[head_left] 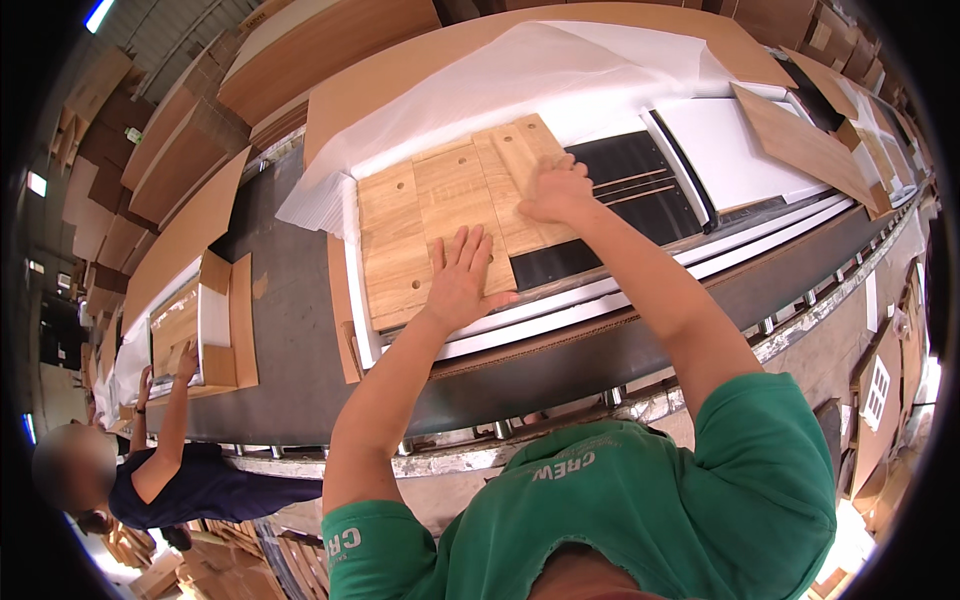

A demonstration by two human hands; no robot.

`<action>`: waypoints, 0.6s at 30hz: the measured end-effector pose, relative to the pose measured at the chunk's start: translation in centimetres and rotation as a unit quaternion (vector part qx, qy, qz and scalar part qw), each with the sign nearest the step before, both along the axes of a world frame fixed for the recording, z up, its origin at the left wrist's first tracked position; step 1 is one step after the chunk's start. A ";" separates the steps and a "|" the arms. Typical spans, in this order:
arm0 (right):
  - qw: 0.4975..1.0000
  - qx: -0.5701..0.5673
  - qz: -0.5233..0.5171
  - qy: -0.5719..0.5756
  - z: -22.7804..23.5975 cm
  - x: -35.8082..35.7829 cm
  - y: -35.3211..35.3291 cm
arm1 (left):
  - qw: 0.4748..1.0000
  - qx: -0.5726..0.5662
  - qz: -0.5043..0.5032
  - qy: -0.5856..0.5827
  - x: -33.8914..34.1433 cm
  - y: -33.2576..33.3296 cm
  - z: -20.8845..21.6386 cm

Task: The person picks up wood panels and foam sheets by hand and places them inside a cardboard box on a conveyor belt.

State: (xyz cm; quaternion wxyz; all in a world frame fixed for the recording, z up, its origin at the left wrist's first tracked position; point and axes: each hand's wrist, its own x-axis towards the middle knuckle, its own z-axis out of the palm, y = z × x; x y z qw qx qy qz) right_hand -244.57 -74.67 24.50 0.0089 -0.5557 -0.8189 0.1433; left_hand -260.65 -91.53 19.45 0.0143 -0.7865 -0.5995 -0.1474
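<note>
Left hand (460,280) spread flat, grip of right hand (556,191) unclear: your uneven push could chip these tan, rectangular wood-grain panels (450,195).

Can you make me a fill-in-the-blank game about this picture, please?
The short-sleeved shirt at the bottom is colored ____.
The left hand and right hand rest on panels patterned like ____.
The board directly right of these panels is colored ____.
The co-worker is on the picture's ____ side.

Missing words: green; wood; black; left.

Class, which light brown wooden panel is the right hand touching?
The rightmost wooden panel, nearest the flat black panel; others lie left of the right hand.
</note>
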 end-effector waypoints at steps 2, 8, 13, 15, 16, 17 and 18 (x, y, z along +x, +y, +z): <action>1.000 -0.004 -0.015 -0.007 0.0 2.0 0.7 | 1.000 0.001 0.004 0.015 0.2 -0.2 0.1; 0.998 0.050 -0.028 -0.004 -2.3 6.3 3.5 | 0.999 -0.003 0.011 0.046 1.2 -0.2 0.7; 0.995 0.090 -0.004 0.031 -3.8 6.8 4.5 | 0.999 -0.010 0.008 0.050 1.6 0.6 1.1; 0.991 0.120 0.020 0.046 -4.4 7.5 4.4 | 0.999 -0.022 0.016 0.038 1.9 1.1 1.5; 0.990 0.126 0.035 0.059 -4.6 7.7 4.4 | 0.999 -0.029 0.017 0.033 2.2 1.5 1.5; 0.987 0.133 0.050 0.070 -4.8 8.0 4.4 | 0.999 -0.025 0.011 0.034 2.6 1.9 1.5; 0.989 0.133 0.054 0.047 -4.5 7.6 4.2 | 1.000 -0.006 0.002 0.025 3.3 2.4 1.7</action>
